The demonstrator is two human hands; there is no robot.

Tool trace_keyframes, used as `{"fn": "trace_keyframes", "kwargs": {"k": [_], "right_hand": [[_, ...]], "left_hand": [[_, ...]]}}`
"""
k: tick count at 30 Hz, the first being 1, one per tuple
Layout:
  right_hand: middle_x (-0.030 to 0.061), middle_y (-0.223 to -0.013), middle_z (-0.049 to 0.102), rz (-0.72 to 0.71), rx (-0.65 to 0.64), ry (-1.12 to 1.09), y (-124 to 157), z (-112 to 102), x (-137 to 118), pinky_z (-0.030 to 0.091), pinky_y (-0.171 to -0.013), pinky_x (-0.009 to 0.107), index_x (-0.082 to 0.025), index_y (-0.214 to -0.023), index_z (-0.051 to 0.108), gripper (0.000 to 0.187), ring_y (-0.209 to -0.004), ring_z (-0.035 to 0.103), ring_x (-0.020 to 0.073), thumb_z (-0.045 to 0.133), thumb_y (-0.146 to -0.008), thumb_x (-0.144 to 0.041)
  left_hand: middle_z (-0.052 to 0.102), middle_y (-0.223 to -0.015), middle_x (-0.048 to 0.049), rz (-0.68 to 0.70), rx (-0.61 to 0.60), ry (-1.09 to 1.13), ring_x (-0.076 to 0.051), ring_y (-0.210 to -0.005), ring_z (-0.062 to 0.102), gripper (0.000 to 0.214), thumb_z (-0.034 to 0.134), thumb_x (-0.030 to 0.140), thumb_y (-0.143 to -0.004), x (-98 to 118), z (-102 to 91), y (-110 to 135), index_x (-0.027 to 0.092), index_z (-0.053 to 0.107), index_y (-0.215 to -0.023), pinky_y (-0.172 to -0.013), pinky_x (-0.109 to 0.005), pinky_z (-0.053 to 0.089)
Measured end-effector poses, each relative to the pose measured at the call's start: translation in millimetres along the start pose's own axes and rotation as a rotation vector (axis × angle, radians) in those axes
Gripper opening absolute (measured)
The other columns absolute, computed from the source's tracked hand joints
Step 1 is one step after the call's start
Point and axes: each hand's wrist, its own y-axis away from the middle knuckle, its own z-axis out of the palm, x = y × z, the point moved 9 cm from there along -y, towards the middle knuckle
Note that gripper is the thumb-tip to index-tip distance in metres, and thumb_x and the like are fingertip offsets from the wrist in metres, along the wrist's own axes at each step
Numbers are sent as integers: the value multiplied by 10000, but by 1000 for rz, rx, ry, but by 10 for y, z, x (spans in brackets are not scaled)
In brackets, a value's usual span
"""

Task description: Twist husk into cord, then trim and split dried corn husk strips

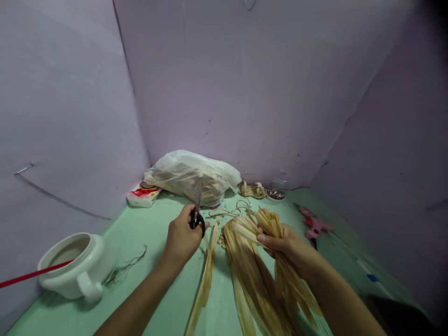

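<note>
My left hand (181, 239) is closed around the black handles of a pair of scissors (198, 215), blades pointing up and away. My right hand (287, 247) grips a bundle of dried yellow husk strips (271, 223) near their top ends. More husk strips (245, 270) lie fanned on the green table (154, 233) between and below my hands. One long strip (206, 280) lies just right of my left wrist.
A clear plastic bag of husks (192, 175) sits at the back by the lilac wall. A white pot (75, 266) with a red stick stands at left. A pink glue gun (313, 224) lies at right. A woven piece (252, 190), a small dish (276, 193) and a red-white packet (143, 195) are nearby.
</note>
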Motion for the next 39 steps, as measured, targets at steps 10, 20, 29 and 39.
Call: {"fn": "trace_keyframes", "kwargs": {"k": [10,20,29,39], "right_hand": [[52,-787,616,77,-281,-113,76,546,187,431,-653,261,-138,-901,611,304,-711,566,151,686,-665,-314],[25,-681,607,172,-240,-154,89,606,296,429,-557,238,-139,-882,602,326,-573,542,115,704,-635,-326],[-14,-580,555,100,2,-199,-5,211,155,375,-457,179,-138,-758,603,289,-483,479,68,760,-553,-269],[-25,-620,570,-17,258,-249,18,-225,-82,392,-477,201,-173,-756,606,261,-508,483,83,754,-560,-262]], "left_hand": [[522,-620,51,-367,-293,601,-78,-483,458,488,710,188,-504,-4,508,374,178,439,-911,-344,-167,371],[506,-651,63,-242,-210,610,-69,-481,475,422,695,173,-530,115,492,387,182,415,-846,-429,-222,460],[588,-637,-10,-165,-373,409,-112,-506,538,318,561,403,-707,154,410,318,163,454,-886,-368,-166,327],[600,-674,-16,-180,-870,325,-119,-582,521,310,567,204,-626,254,745,648,142,599,-928,-492,-199,346]]}}
